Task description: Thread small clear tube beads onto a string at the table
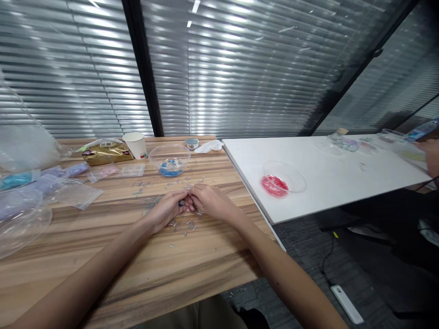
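My left hand (170,208) and my right hand (208,201) meet over the wooden table (144,274), fingertips together. Between the left fingers shows a small dark blue piece (180,203); its shape is too small to tell. The right fingers are pinched beside it, and what they hold, if anything, is hidden. Small clear tube-like pieces (190,225) lie scattered around and under both hands. Just behind them stands a clear bowl (169,157) with blue pieces (170,168) in its bottom.
Plastic bags (77,194), a gold packet (108,153) and a paper cup (135,145) are at the left. A round tin (191,143) and tissue (209,146) lie behind. On the white table (308,160) is a tilted bowl with red pieces (275,185); another person's hand (432,153) is far right.
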Demonstrator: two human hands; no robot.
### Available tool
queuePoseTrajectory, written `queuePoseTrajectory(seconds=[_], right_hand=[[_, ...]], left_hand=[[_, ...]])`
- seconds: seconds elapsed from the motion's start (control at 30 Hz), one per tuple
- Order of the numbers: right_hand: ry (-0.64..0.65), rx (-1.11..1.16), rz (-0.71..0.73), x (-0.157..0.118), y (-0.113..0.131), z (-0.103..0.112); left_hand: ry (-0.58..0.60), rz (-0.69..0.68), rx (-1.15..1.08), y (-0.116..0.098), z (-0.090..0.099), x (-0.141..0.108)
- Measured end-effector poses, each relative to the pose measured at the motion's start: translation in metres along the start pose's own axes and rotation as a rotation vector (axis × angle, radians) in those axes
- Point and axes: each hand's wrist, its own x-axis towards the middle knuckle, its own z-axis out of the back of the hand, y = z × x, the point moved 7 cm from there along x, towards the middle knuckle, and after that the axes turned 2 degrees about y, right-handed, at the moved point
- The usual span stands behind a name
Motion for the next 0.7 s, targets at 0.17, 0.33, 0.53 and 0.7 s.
queuePoseTrajectory(seconds=[0.17, 0.33, 0.53, 0.7], right_hand=[[-0.002, -0.023, -0.008, -0.0007, -0.0001, -0.0004], [0.017, -0.05, -0.02, -0.0011, 0.0009, -0.0007], [0.045, -0.057, -0.033, -0.0011, 0.0017, -0.0012], [0.047, -0.071, -0.04, -0.0014, 0.002, -0.0007]], left_hand=[[0.006, -0.006, 0.0, -0.0003, -0.0005, 0.0], [0.011, -0.014, 0.001, -0.0009, -0.001, -0.0001], [0.007, -0.017, 0.011, -0.0012, -0.0018, -0.0008], [0.019, -0.025, 0.025, -0.0005, -0.0025, -0.0005]])
